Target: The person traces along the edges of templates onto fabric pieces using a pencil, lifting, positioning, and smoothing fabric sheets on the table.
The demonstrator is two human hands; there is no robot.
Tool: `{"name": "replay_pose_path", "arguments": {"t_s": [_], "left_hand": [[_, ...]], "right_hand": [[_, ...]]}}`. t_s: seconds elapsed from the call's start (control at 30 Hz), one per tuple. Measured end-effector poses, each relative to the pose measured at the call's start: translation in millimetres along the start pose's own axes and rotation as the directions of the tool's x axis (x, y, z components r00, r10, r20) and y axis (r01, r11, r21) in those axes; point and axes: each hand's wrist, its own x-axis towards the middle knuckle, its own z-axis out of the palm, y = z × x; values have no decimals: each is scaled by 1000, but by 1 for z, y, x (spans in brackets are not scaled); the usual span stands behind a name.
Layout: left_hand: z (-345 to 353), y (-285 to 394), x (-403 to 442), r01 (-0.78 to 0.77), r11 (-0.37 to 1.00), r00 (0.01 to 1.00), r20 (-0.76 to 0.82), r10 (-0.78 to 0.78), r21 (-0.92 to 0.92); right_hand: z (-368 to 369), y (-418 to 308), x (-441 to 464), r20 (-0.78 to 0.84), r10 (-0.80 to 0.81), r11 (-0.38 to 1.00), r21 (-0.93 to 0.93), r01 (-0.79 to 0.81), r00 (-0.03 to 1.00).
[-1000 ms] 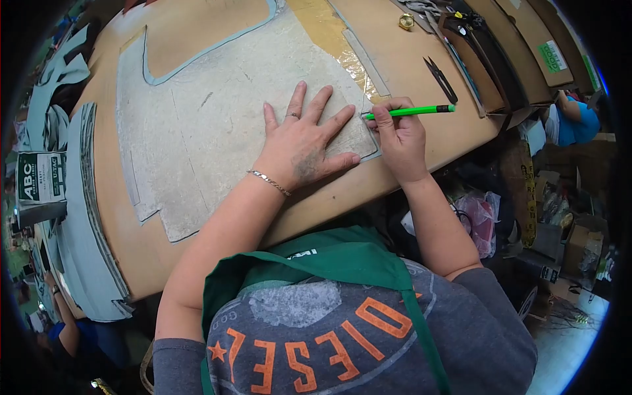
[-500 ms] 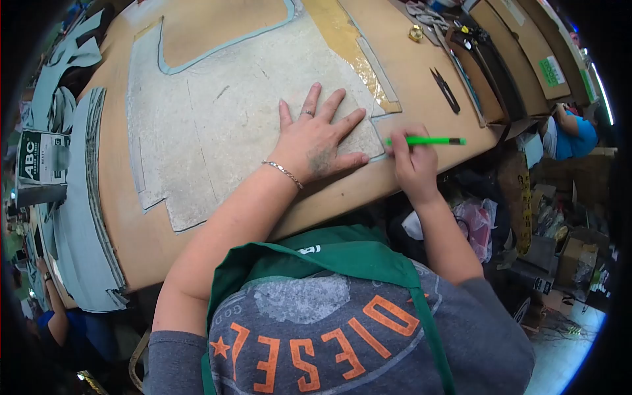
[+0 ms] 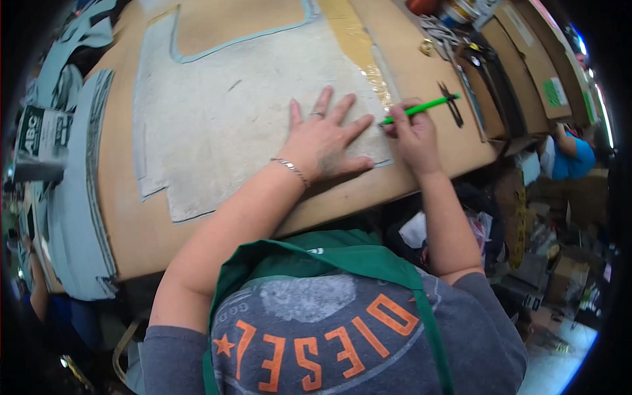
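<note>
A worn off-white flat template (image 3: 217, 138) lies on the table, with brown tape (image 3: 355, 39) along its right side. A thin blue-grey edge of material shows along its cutout and parts of its border. My left hand (image 3: 329, 141) is pressed flat on the template's lower right part, fingers spread, a bracelet at the wrist. My right hand (image 3: 415, 135) grips a slim green pen (image 3: 428, 107), its tip at the template's right edge, beside the taped part. Whether the tip touches the surface is hard to tell.
Stacked blue-grey sheets (image 3: 82, 197) lie at the left, beside an ABC-labelled box (image 3: 43, 141). Dark snips (image 3: 453, 108), a small gold-coloured item (image 3: 426, 47) and cardboard boxes (image 3: 536, 72) are at the right. Another person in blue (image 3: 571, 157) is beyond the right edge.
My right hand has moved up along the template's right edge with the pen, which now tilts more steeply. My left hand stays flat on the template; the whole view has shifted slightly.
</note>
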Motion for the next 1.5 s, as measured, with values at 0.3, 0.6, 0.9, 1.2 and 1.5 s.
{"name": "replay_pose_path", "arguments": {"t_s": [0.3,0.6,0.9,1.2,1.5], "left_hand": [[3,-8,-2,6,994,1000,-11,-8,-110],[0,-7,-4,-10,990,1000,-6,9,-141],[-9,-10,-5,6,962,999,-37,-16,-274],[-50,-125,-79,242,923,869,-356,-344,-300],[-57,-162,-109,561,818,799,-179,-575,-126]], "right_hand": [[-3,10,7,77,-81,985,-147,92,994],[6,2,3,75,-137,959,-241,151,988],[-52,-20,15,-179,-156,968,-223,114,971],[20,-40,53,-32,-43,973,226,49,999],[251,-123,67,707,-145,989,73,132,693]]}}
